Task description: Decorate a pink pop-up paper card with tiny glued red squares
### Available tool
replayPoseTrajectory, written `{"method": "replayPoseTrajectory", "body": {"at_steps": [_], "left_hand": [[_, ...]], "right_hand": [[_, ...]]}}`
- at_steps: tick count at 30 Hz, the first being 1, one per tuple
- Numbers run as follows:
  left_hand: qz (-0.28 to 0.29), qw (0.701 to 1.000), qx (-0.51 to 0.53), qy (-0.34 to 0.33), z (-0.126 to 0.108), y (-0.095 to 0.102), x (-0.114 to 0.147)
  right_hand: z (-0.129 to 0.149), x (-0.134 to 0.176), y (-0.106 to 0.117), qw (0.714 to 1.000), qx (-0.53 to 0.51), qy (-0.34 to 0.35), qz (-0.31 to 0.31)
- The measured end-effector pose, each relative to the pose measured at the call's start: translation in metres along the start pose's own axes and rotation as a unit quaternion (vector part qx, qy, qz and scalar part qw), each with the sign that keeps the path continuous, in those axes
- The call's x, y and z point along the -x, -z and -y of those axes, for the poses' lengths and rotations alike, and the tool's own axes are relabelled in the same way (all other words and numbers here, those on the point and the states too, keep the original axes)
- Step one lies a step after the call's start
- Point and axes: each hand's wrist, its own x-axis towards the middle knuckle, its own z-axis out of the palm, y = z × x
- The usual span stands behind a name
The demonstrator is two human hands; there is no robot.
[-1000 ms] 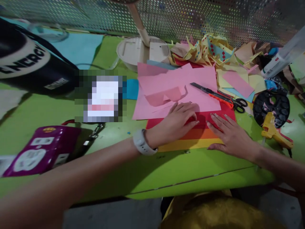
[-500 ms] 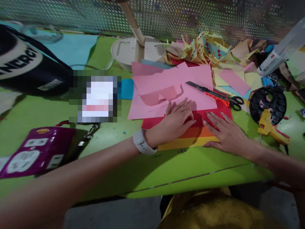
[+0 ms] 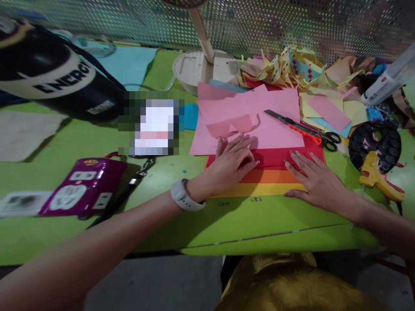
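My left hand (image 3: 231,163), wearing a pale wristwatch (image 3: 186,195), lies with fingers spread over the left part of a red sheet (image 3: 269,159) and the lower edge of a pink sheet (image 3: 227,103). Flat on the red sheet's right part rests my right hand (image 3: 314,178), fingers apart, its thumb over the yellow strip. Below the red, an orange sheet (image 3: 264,176) and a yellow sheet (image 3: 256,190) show as bands. A folded pink cutout (image 3: 231,125) sits above my left fingers. On the pink sheet's right side lies a box cutter (image 3: 292,125), beside black-handled scissors (image 3: 331,141).
To the right are a yellow glue gun (image 3: 372,170) and a black palette (image 3: 374,140). Paper scraps (image 3: 285,69) pile up behind, near a lamp base (image 3: 184,69). On the left stand a dark bottle (image 3: 65,77), a purple pouch (image 3: 86,185) and a blurred-out phone (image 3: 155,125).
The view has turned left, so the table's things appear farther right. My left hand has slid left across the red sheet, while my right hand stays in about the same place on it.
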Motion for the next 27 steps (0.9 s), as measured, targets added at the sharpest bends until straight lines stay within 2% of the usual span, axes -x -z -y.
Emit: {"method": "replayPoseTrajectory", "body": {"at_steps": [8, 12, 17, 23, 27], "left_hand": [[-0.018, 0.999, -0.047, 0.006, 0.006, 0.006, 0.016], [-0.042, 0.998, -0.041, 0.0, 0.013, 0.003, 0.02], [-0.052, 0.997, -0.053, -0.033, 0.015, 0.006, 0.016], [-0.103, 0.988, -0.095, -0.065, 0.019, 0.008, 0.004], [-0.134, 0.983, -0.111, -0.056, 0.023, 0.006, 0.006]], "right_hand": [[-0.002, 0.001, -0.003, 0.999, 0.03, 0.017, -0.018], [-0.001, 0.001, -0.004, 1.0, 0.015, 0.0, -0.013], [0.002, 0.003, -0.008, 0.999, 0.022, 0.003, -0.036], [0.002, 0.0, -0.006, 0.999, 0.029, -0.012, -0.028], [0.003, -0.001, -0.008, 0.999, 0.027, -0.02, -0.026]]}}
